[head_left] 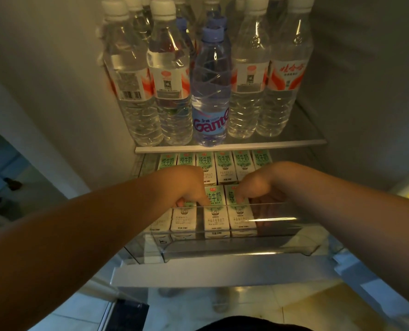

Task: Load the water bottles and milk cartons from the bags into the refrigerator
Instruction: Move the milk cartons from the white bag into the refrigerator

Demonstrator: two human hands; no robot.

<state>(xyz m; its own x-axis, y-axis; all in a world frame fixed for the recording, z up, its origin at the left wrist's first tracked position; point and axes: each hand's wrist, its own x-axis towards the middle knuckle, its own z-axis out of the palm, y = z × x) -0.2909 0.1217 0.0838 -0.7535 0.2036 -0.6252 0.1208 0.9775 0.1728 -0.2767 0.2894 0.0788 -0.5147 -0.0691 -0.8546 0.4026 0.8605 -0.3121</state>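
refrigerator (55, 91): open | shelf (229, 147): water bottles (170, 91) stand packed | clear drawer (222, 252) below: milk cartons (225, 170) in rows, front wall blurs them | left grip (186, 187): pinches a front carton (184, 217) | right grip (256, 185): pinches the right-end front carton (243, 218)

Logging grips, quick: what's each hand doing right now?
Left hand: fingers curled round a front-row milk carton.
Right hand: grips the rightmost front carton.
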